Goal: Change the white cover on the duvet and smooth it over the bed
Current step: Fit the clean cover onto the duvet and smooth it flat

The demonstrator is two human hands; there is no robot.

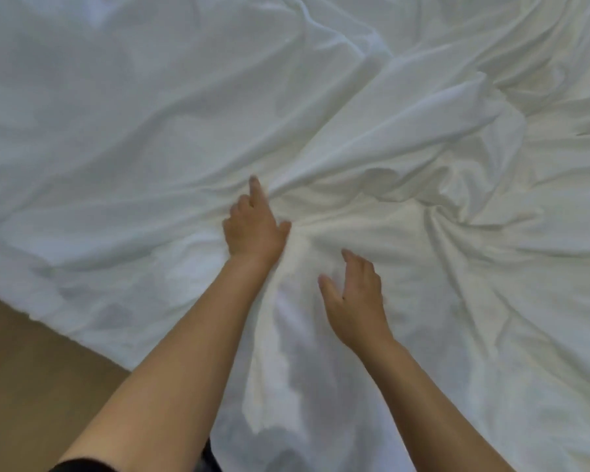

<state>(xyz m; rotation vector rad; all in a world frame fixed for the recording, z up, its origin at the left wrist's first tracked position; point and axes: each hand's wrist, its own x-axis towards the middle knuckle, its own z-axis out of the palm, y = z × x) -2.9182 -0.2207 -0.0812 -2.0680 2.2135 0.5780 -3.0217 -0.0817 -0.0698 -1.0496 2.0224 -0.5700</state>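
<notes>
White cover (150,114) lies spread over the bed, flatter at left and heavily creased at right.

Left grip (256,226): index finger straight, other fingers curled into a bunch of cover where the folds converge.

Right grip (355,298): loosely spread, holding nothing. I cannot tell whether it touches the cloth.

Judgement: the cloth is light, soft and limp. It will drag and re-wrinkle, so I should take it at hems or corners, not mid-panel.

Hem (65,327) runs diagonally at lower left, beside bare floor (31,386). Open room to sweep lies leftward and away from me.
</notes>
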